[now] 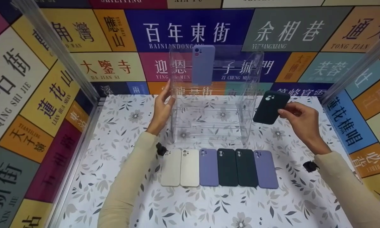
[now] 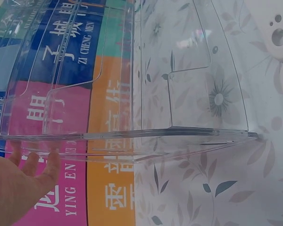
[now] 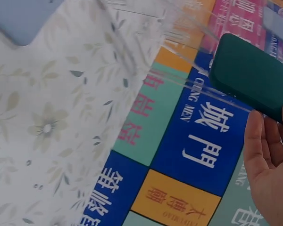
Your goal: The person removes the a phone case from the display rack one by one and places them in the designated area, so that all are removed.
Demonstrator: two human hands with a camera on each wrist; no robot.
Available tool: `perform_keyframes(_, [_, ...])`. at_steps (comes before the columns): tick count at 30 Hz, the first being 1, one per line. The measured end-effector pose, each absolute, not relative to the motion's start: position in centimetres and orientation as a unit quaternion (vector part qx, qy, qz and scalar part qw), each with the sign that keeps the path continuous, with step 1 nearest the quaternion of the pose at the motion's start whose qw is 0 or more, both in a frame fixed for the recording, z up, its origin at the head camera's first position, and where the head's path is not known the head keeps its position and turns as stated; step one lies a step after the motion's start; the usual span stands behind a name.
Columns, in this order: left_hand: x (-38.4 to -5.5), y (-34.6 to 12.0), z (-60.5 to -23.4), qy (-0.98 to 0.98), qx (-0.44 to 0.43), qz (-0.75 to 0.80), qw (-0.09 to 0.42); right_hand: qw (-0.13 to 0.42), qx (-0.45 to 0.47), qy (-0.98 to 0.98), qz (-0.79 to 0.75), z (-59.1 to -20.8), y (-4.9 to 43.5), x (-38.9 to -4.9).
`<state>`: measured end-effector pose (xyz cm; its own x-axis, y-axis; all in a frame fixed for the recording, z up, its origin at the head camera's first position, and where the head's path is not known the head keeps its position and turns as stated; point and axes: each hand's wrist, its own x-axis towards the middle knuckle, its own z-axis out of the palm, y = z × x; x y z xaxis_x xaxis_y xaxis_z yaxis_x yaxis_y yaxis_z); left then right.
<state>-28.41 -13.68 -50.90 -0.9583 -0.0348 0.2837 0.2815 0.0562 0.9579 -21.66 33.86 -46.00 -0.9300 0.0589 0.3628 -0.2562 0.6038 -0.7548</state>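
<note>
A clear tiered display stand (image 1: 209,126) stands toward the back of the table, and one purple phone case (image 1: 203,65) leans upright on its top tier. My left hand (image 1: 163,107) touches the stand's left side with its fingers extended along the clear panel; in the left wrist view the fingertips (image 2: 52,162) meet that panel's edge. To the right of the stand, my right hand (image 1: 304,118) pinches a dark green phone case (image 1: 270,107) by its right edge. In the right wrist view the same green case (image 3: 254,73) is held between thumb and fingers, apart from the table.
In front of the stand lies a row of phone cases: two cream ones (image 1: 190,167), a purple case (image 1: 209,167), two dark green ones (image 1: 228,167) and another purple case (image 1: 266,169). The floral tabletop (image 1: 120,190) is bordered by sign-covered walls (image 1: 190,28) and metal posts.
</note>
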Motion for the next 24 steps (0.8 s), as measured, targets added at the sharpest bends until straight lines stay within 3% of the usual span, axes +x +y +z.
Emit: perform_keyframes(24, [-28.4,-13.7,-51.0,-0.712,-0.087,-0.686,0.12,0.122,0.027,-0.891,0.437,-51.8,37.6,-18.3])
